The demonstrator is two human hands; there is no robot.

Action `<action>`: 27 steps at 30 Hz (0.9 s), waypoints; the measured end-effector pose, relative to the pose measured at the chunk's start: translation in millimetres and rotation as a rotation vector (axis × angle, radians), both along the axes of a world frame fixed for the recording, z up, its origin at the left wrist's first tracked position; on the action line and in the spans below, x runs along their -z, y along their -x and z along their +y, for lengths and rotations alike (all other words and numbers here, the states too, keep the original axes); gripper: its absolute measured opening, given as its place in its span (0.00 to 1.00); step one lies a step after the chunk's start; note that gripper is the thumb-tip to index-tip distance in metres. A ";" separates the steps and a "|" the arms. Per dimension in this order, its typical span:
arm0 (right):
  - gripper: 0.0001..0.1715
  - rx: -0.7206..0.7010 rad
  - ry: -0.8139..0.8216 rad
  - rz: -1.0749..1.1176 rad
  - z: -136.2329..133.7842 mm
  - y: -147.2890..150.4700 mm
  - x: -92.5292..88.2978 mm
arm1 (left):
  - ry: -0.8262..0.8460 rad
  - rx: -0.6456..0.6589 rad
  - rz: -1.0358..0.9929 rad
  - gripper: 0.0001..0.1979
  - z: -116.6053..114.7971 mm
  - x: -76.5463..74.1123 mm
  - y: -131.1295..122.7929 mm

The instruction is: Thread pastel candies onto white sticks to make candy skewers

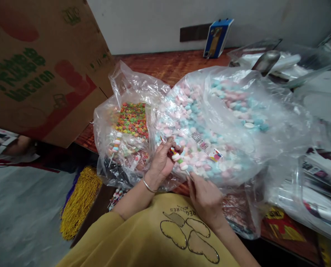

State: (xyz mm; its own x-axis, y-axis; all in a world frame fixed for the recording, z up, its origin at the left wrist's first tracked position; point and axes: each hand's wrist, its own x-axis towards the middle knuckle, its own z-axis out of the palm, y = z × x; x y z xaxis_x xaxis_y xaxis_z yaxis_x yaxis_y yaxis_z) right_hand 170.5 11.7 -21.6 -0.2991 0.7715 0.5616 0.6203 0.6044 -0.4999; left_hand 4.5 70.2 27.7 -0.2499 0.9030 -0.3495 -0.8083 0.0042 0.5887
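Observation:
Between my hands is a candy skewer [179,161] with pale marshmallows, a green piece and something dark red and yellow near its top. My left hand [164,157], with a bangle at the wrist, is closed around the upper end. The skewer's white stick is pinched low down by my right hand [205,193]. Just beyond both hands lies a big clear bag of pink, white and blue marshmallows [193,107]. To its left, another clear bag holds colourful ring candies [133,118]. A second candy skewer [116,142] rests on that bag.
A large cardboard box [43,66] stands at the left. Against the wall is a blue and white device [218,38]. A metal scoop [266,61] sits among plastic at the back right. Yellow bead strands [82,202] hang at the lower left. Packaging [321,200] covers the right side.

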 end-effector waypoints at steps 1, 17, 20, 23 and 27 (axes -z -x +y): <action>0.08 0.000 -0.087 -0.038 0.4 -0.9 1.1 | -0.005 -0.001 -0.007 0.15 -0.6 -0.2 -2.7; 0.19 -0.212 1.012 0.696 -1.7 6.2 -18.4 | -0.026 0.146 -0.187 0.15 -5.6 -7.3 -12.5; 0.12 -0.070 0.264 0.211 1.2 4.3 -11.1 | 0.057 0.084 -0.147 0.18 -3.9 -4.5 -14.2; 0.09 -0.056 -0.161 -0.037 5.3 0.2 -7.5 | 0.124 0.073 -0.149 0.20 -1.4 -3.2 -11.4; 0.10 -0.072 -0.207 -0.093 6.0 -4.3 -7.6 | 0.202 0.079 -0.157 0.22 0.6 -7.2 -5.2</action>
